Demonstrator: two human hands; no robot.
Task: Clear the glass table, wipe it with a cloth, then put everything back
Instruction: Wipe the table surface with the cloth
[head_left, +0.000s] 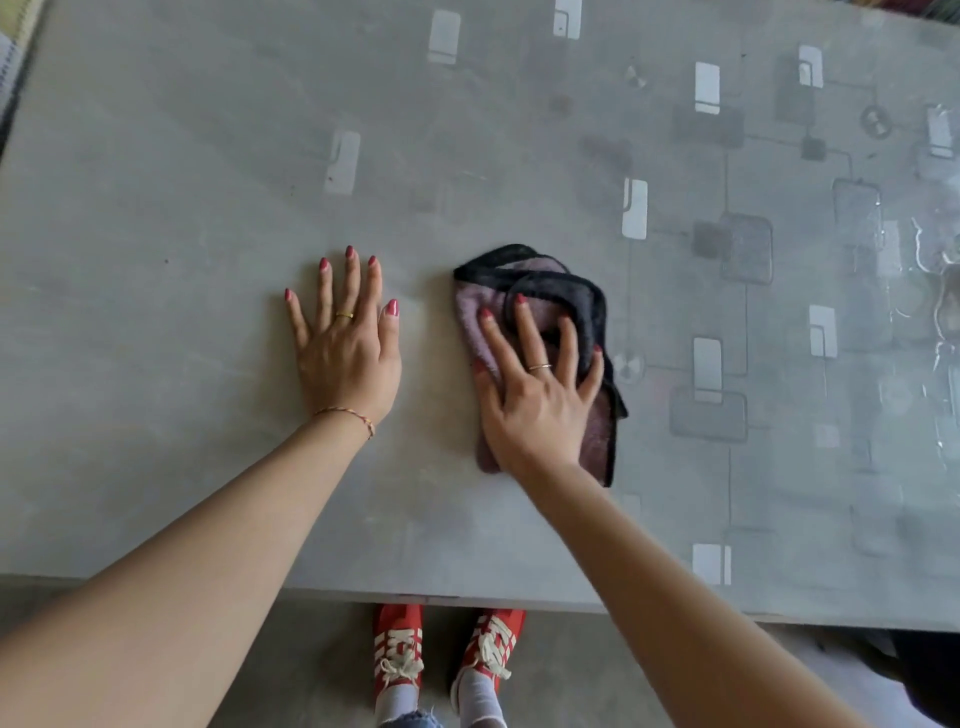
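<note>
- Left hand (345, 345): red nail polish, gold ring, thin braided bracelet at the wrist.
- Right hand (535, 400): red nails, thin gold ring.
- Red shoes (447, 652), white stripes, cream laces, white socks.

The right hand (535, 395) covers the middle of the cloth (550, 301) — its palm side is out of sight, and how the folds run under the fingers can't be told. The table (156, 208) runs off the left, top and right edges. Right of the cloth, glare blurs the pattern under the glass. Below the table's near edge, the red shoes (441, 654) are partly hidden — heels cut off.
</note>
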